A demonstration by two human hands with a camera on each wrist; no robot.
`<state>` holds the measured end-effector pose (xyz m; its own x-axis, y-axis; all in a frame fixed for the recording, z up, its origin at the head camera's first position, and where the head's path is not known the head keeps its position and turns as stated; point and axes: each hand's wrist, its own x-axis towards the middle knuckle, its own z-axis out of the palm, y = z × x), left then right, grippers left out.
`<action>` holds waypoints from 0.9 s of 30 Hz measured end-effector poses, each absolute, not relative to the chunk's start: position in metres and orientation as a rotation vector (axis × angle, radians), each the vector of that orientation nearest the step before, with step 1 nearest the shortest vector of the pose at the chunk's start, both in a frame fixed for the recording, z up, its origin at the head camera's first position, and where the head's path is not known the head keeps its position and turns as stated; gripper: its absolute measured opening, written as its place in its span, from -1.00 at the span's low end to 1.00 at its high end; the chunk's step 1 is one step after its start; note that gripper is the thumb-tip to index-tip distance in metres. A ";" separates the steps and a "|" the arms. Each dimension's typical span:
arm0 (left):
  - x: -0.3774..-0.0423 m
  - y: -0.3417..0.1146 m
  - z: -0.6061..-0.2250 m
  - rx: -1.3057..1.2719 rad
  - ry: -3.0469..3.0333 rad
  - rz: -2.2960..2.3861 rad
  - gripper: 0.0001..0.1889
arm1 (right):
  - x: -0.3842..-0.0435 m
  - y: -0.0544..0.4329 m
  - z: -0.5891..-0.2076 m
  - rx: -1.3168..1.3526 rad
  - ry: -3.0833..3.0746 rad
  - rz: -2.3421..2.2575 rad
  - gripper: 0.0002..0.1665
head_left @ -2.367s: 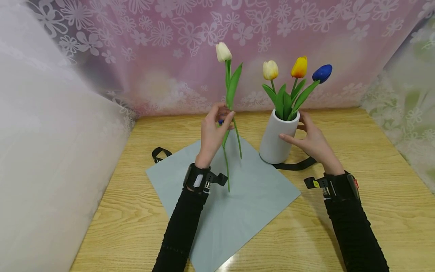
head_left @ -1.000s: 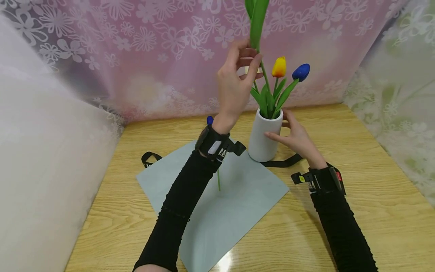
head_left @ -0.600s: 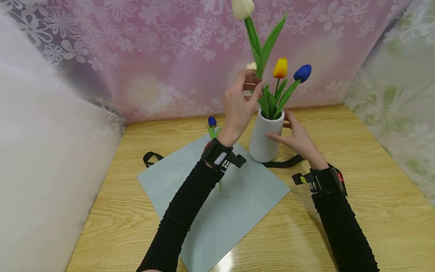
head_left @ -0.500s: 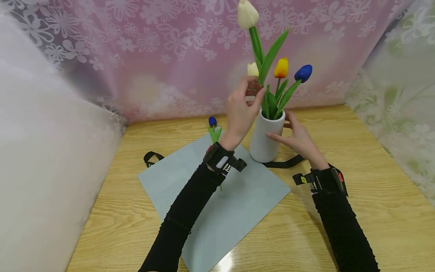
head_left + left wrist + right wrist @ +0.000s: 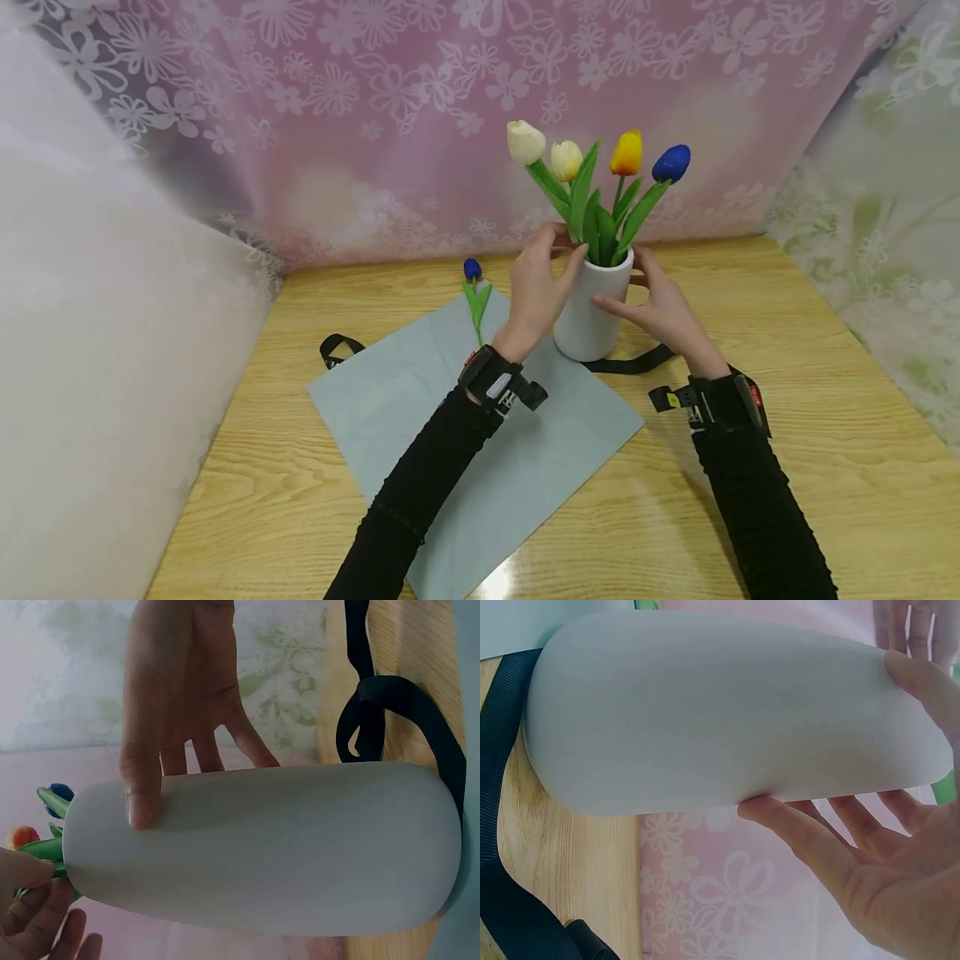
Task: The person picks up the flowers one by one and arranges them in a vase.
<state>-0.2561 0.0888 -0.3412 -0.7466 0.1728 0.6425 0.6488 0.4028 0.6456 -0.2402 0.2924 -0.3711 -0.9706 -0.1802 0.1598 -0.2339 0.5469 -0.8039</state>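
A white vase [image 5: 588,312] stands upright, with a yellow-orange tulip [image 5: 627,153], a blue tulip [image 5: 671,164] and a cream tulip [image 5: 566,160] in it. My left hand [image 5: 542,287] is at its rim, pinching the stem of a taller white tulip [image 5: 526,142] that leans left over the mouth. In the left wrist view, my left hand's fingertips [image 5: 46,868] meet the green leaves beside the rim. My right hand [image 5: 663,308] holds the vase from the right, its thumb on the near side; the right wrist view shows the vase wall [image 5: 705,712] between thumb and fingers.
Blue-grey wrapping paper [image 5: 525,467] lies on the wooden table [image 5: 795,467], reaching the vase's base. Another blue tulip [image 5: 472,268] lies across its back corner. A black ribbon [image 5: 637,364] runs behind the vase, and a loop of black ribbon [image 5: 339,343] shows at left.
My left hand has carried the white tulip from over the paper, up, right and then down into the vase. My right hand has kept its hold on the vase.
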 end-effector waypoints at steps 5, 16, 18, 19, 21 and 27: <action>-0.254 0.088 -0.343 -0.638 -2.298 -1.154 -0.64 | -0.241 0.292 -0.372 0.364 -2.715 1.407 0.09; -0.255 0.078 -0.343 -0.642 -2.226 -1.284 -0.72 | -0.240 0.293 -0.366 0.358 -2.721 1.409 0.11; -0.259 0.077 -0.342 -0.648 -2.237 -1.261 -0.73 | -0.240 0.293 -0.365 0.357 -2.723 1.416 0.12; -0.260 0.076 -0.341 -0.652 -2.253 -1.246 -0.73 | -0.240 0.293 -0.365 0.359 -2.724 1.421 0.12; -0.262 0.075 -0.341 -0.650 -2.299 -1.205 -0.72 | -0.240 0.292 -0.365 0.362 -2.728 1.424 0.13; -0.257 0.066 -0.347 -0.644 -2.329 -1.254 -0.72 | -0.240 0.291 -0.368 0.350 -2.736 1.406 0.13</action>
